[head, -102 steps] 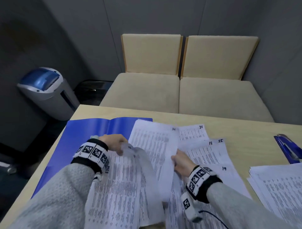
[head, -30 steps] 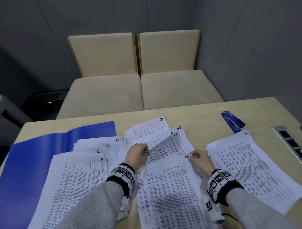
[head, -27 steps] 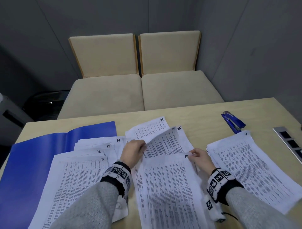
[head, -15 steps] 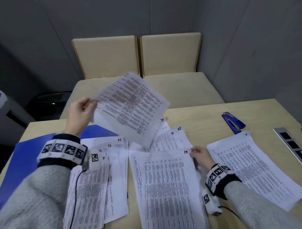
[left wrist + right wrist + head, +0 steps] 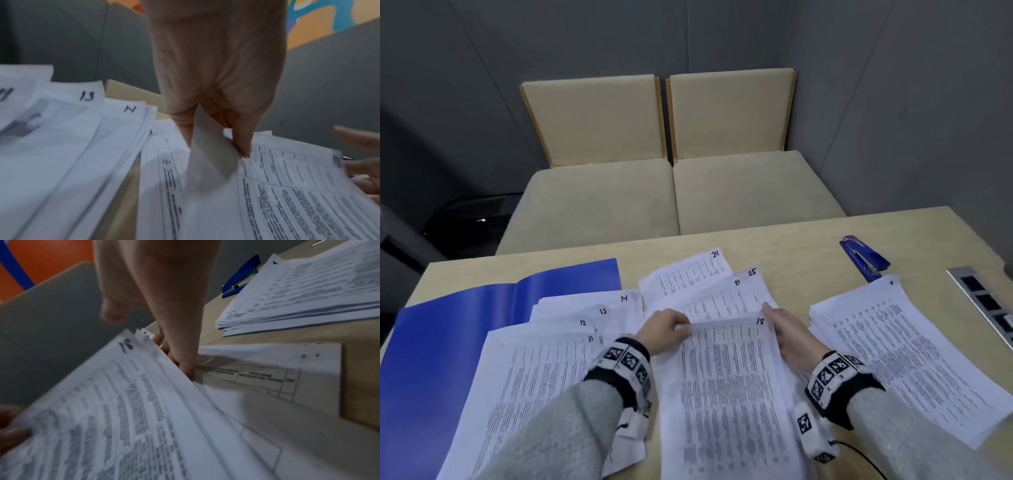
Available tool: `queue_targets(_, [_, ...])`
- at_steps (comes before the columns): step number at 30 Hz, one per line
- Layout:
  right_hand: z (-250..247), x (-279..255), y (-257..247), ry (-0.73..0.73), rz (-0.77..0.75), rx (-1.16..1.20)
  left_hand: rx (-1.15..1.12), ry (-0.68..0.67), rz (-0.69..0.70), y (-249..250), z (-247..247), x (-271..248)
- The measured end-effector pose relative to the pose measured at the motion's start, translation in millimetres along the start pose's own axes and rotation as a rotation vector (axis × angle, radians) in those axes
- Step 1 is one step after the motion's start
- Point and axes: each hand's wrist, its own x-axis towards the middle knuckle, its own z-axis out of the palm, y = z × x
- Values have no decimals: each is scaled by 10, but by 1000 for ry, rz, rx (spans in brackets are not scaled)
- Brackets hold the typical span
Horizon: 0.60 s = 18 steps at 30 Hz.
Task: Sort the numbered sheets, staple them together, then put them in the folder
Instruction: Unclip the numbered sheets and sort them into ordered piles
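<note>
Between the hands, sheet 18 is pinched at its top corners by the left hand and right hand. Sorting is not finished; next, its right pile must be found.

Sheet 18 tops the middle pile, its top edge lifted; sheets 21, 25, 24 fan out behind. Left pile shows 11 to 14 over the open blue folder. Blue stapler far right, by the right stack.
</note>
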Motion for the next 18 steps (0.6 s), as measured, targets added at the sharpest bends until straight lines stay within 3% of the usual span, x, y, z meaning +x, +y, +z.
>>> queue_targets(2, [58,-74,-12,1,-28,-81,-11,-4,-35,4,114,70])
queue_targets(4, [77,-52,29,102,-121,-207,-9,30,-27,39,181,123])
queue_targets(8, [71,129,32,279,-299,-532,54,339,-5,76,203,256])
queue_targets(13, [110,302,-14,279,-309,-751,178,286,-43,68,208,382])
queue_targets(18, [123,374,36,315,-307,-723,92,364,39,20,276,376])
